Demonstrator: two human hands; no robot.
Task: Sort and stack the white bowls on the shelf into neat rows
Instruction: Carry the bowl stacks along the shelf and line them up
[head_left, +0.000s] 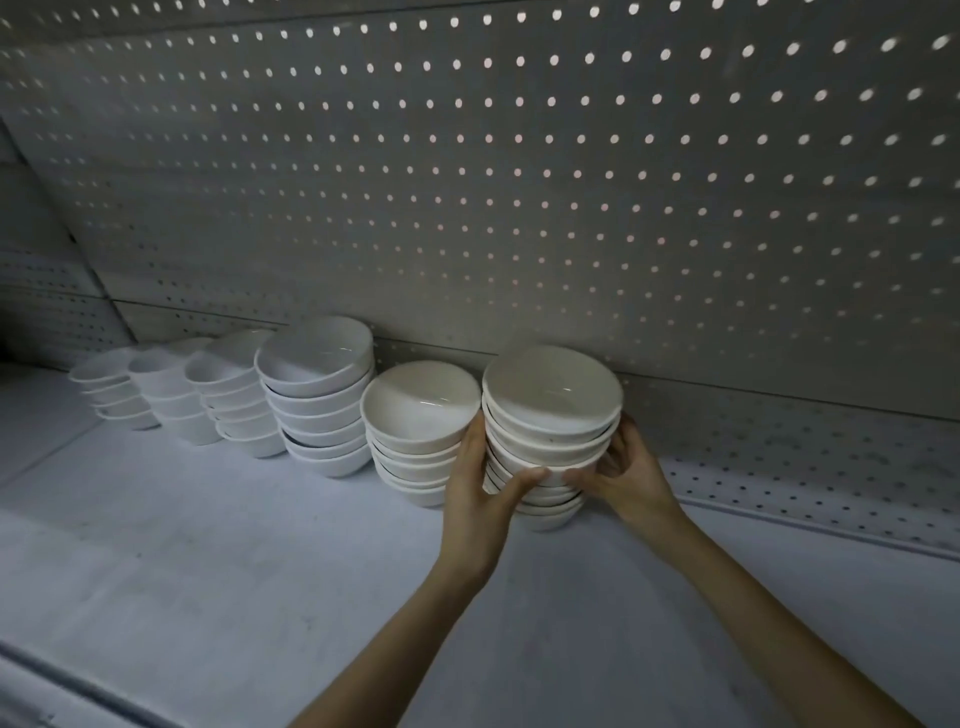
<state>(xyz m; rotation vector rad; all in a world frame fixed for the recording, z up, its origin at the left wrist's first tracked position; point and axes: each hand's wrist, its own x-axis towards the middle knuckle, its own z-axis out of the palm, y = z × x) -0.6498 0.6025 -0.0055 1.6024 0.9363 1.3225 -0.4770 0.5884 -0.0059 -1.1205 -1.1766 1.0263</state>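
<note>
Head view shows the rightmost bowl stack (550, 415) on the shelf (260, 545) gripped between the left hand (475, 488) and right hand (626, 478), fingers (469, 444) curled round its sides, thumbs across its front, apparently nearly touching.

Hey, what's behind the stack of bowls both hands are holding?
The perforated back panel stands behind the held stack. The left hand and right hand grip its sides. The stack covers the panel's base there, hiding anything behind it.
</note>
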